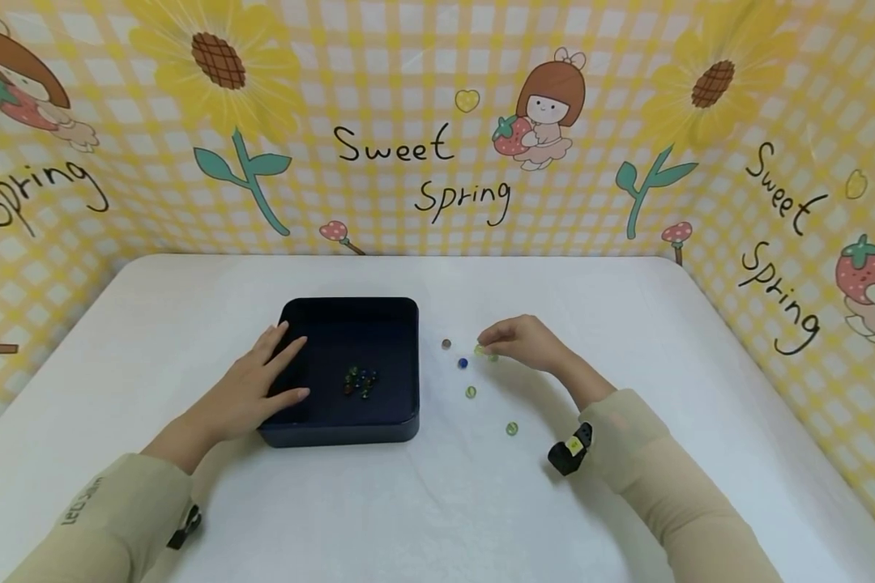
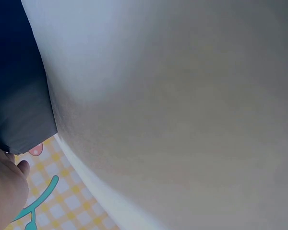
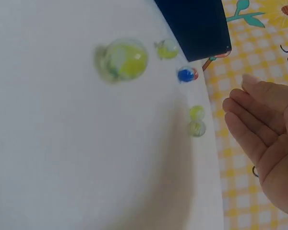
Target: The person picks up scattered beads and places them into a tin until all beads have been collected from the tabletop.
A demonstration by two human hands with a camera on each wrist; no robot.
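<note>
Where the left hand rests across the left rim of the black square tray, I note its fingers spread apart, the tips reaching in over the wall. Tray sits left of centre on the white-covered counter; a cluster of glass marbles lies together on its floor. Right hand hovers close over a pair of yellow-green marbles lying side by side on the counter; from its wrist view I read the fingers as loosely bent, tips near one another, not clamped on the pair. Between that hand and the tray I log a brownish marble and a blue marble with a red patch. Another yellow-green marble lies nearer the person, and a clear green marble nearer still. Backdrop: yellow gingham cloth printed with sunflowers and "Sweet Spring".
</note>
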